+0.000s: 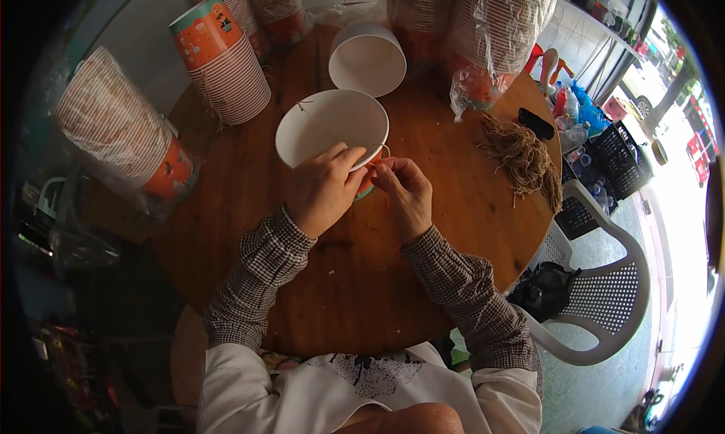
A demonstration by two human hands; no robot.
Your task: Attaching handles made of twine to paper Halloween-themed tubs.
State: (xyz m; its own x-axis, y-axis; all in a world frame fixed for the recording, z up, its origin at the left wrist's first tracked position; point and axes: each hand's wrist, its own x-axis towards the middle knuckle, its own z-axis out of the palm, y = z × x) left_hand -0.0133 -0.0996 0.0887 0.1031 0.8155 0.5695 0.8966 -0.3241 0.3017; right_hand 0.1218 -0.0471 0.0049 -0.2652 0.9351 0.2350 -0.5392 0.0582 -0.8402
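Observation:
A white-lined paper bucket (321, 117) with an orange outside lies tilted on the round wooden table, its mouth facing up and toward me. My left hand (325, 185) grips its near rim, fingers bent over the edge. At the right side of that rim, my right hand (406, 192) pinches a thin strand of brown twine (387, 148) between thumb and forefinger. The strand runs across the bucket's mouth to its far left edge. The fingertips partly hide where twine and rim meet. Just behind, a second white paper bucket (368, 62) rests on its side.
A bundle of loose twine (521, 158) lies at the table's right, beside a black phone-like object (535, 123). Nested stacks of orange paper buckets (230, 79) stand at left and back, some in plastic wrap (495, 41). A white plastic chair (604, 290) stands at right.

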